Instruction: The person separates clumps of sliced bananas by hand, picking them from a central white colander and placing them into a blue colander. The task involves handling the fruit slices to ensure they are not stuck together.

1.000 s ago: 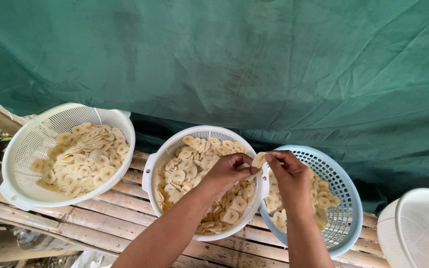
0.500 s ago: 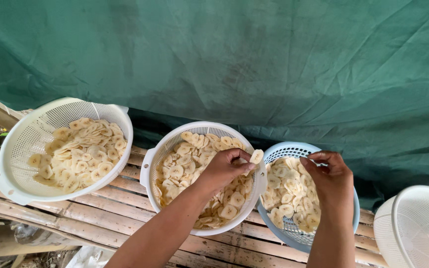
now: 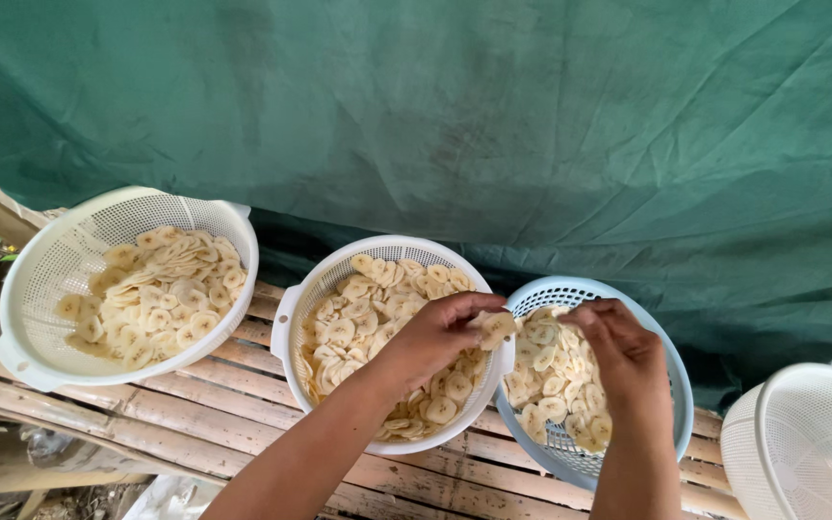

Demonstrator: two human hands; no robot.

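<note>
Fingers of the left hand [image 3: 432, 339] pinch a pale banana slice [image 3: 496, 327] at their tips — over the seam between the middle white colander [image 3: 293, 310] and the blue basket [image 3: 678, 385]. Just beside it, the right hand [image 3: 626, 352] curls narrow-fingered; whether it holds anything, I cannot tell. Farther left sits another white colander [image 3: 21, 279] of slices — green tarp [image 3: 493, 116] behind.

Three baskets of sliced chips sit in a row on a slatted bench [image 3: 243, 404]: the left basket [image 3: 40, 289], the middle basket [image 3: 291, 318] touching the right basket [image 3: 676, 385]. An upturned basket [image 3: 811, 433] stands further right, and a tarp [image 3: 532, 125] hangs behind them all.
</note>
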